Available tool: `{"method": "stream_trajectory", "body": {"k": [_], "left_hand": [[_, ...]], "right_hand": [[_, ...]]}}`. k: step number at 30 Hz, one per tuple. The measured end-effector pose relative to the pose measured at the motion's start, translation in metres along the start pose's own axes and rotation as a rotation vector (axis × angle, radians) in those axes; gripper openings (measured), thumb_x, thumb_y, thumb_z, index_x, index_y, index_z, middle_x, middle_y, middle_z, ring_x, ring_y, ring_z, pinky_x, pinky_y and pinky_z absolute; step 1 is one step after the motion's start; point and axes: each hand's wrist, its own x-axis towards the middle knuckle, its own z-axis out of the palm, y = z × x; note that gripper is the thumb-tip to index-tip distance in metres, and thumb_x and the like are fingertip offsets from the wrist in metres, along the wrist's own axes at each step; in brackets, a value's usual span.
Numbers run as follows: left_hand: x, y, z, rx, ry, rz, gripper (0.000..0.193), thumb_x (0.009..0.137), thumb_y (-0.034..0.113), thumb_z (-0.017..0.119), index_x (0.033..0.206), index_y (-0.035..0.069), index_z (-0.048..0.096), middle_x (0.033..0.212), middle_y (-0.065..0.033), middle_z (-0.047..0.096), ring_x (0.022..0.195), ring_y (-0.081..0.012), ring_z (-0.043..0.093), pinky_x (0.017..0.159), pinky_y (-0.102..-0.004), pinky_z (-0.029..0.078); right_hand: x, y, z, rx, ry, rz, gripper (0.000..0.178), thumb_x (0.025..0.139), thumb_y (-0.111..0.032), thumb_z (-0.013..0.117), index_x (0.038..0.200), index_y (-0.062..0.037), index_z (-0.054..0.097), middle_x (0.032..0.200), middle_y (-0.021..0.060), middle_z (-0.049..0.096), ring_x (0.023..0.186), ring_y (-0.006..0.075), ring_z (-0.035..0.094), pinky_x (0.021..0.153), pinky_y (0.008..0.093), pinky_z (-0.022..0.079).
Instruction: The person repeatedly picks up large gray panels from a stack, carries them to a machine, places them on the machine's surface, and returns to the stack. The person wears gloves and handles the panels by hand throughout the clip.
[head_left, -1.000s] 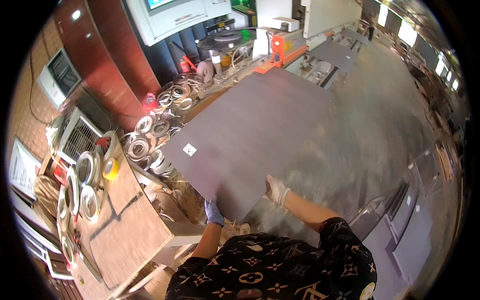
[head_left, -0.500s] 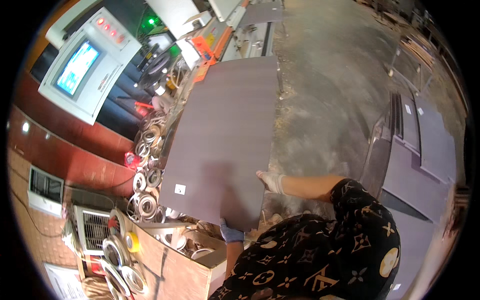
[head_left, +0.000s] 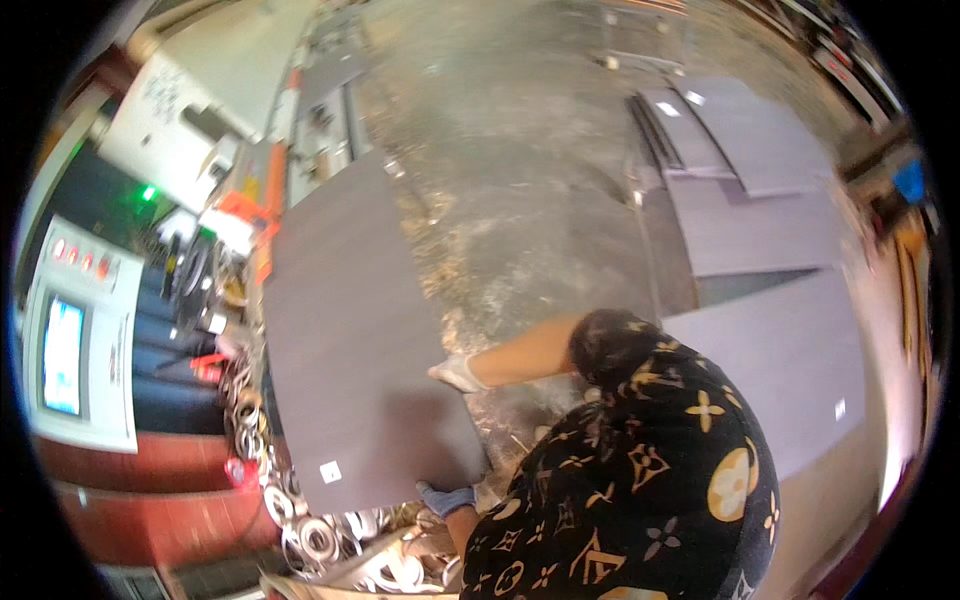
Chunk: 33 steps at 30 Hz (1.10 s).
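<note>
A large, flat brown-grey panel (head_left: pixel 345 330) lies in front of me, with a small white label (head_left: pixel 330 472) near its near left corner. My left hand (head_left: pixel 448 498), in a blue-grey glove, grips the near edge close to the right corner, thumb on top. Farther along, my right hand (head_left: pixel 458 373), in a whitish glove, is closed on the panel's right edge. The fingers under the board are hidden. Beyond its far end runs a long machine bed (head_left: pixel 330 125) with an orange guard (head_left: pixel 245 212).
At the left stands a control cabinet with a lit screen (head_left: pixel 63 355). Rolls of edging strip (head_left: pixel 315 540) pile up beside and below the panel. To the right, more grey panels (head_left: pixel 770 350) are stacked, several overlapping. Concrete floor (head_left: pixel 510 180) with scattered debris lies between.
The view has swung to the right, so the machine and panel appear farther left and more of the stack shows. The panel now lies at a different slant. Both hands keep hold of it.
</note>
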Motion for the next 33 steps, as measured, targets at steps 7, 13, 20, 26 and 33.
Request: {"method": "stream_trajectory", "body": {"k": [7, 13, 20, 26, 33], "left_hand": [[0.060, 0.013, 0.042, 0.216, -0.076, 0.009, 0.052, 0.090, 0.049, 0.039, 0.122, 0.011, 0.055, 0.123, -0.0063, 0.057, 0.113, -0.0286, 0.052, 0.096, -0.0457, 0.041], [0.073, 0.009, 0.100, 0.155, -0.186, -0.057, 0.051, 0.092, 0.051, 0.034, 0.111, 0.012, 0.060, 0.111, -0.0053, 0.063, 0.097, -0.0273, 0.059, 0.082, -0.0468, 0.048], [0.162, -0.005, -0.017, 0.224, -0.226, -0.124, 0.040, 0.093, 0.044, 0.039, 0.105, 0.012, 0.059, 0.106, -0.0056, 0.061, 0.095, -0.0226, 0.058, 0.086, -0.0439, 0.046], [0.218, -0.094, -0.003, -0.946, 0.606, -1.500, 0.027, 0.093, 0.034, 0.043, 0.099, 0.011, 0.056, 0.101, -0.0051, 0.059, 0.100, -0.0216, 0.055, 0.091, -0.0454, 0.043], [0.109, -0.229, 0.114, -2.772, 2.690, -0.486, 0.030, 0.094, 0.029, 0.045, 0.120, 0.015, 0.048, 0.121, -0.0048, 0.052, 0.106, -0.0222, 0.053, 0.090, -0.0445, 0.046]], "right_hand": [[0.117, 0.025, -0.013, 0.344, 0.318, 0.044, 0.049, 0.090, -0.042, 0.045, 0.119, -0.0042, 0.055, 0.121, 0.0145, 0.052, 0.112, 0.0278, 0.048, 0.093, 0.0374, 0.037], [0.073, 0.062, -0.040, 0.510, 0.397, -0.306, 0.036, 0.090, -0.039, 0.047, 0.099, -0.0070, 0.061, 0.087, 0.0099, 0.063, 0.075, 0.0217, 0.061, 0.063, 0.0345, 0.049], [-0.122, 0.222, -0.019, 0.784, 0.820, 0.181, 0.034, 0.087, -0.030, 0.055, 0.110, -0.0063, 0.062, 0.097, 0.0074, 0.066, 0.084, 0.0186, 0.063, 0.075, 0.0325, 0.050], [-0.317, 0.410, 0.101, 0.321, 1.967, 1.225, 0.048, 0.074, -0.030, 0.066, 0.119, -0.0155, 0.055, 0.112, 0.0119, 0.060, 0.105, 0.0276, 0.057, 0.092, 0.0383, 0.045], [-0.394, 0.439, 0.248, 1.647, 1.869, 1.113, 0.068, 0.079, -0.042, 0.066, 0.121, 0.0069, 0.048, 0.109, 0.0177, 0.059, 0.094, 0.0259, 0.059, 0.081, 0.0355, 0.047]]}}
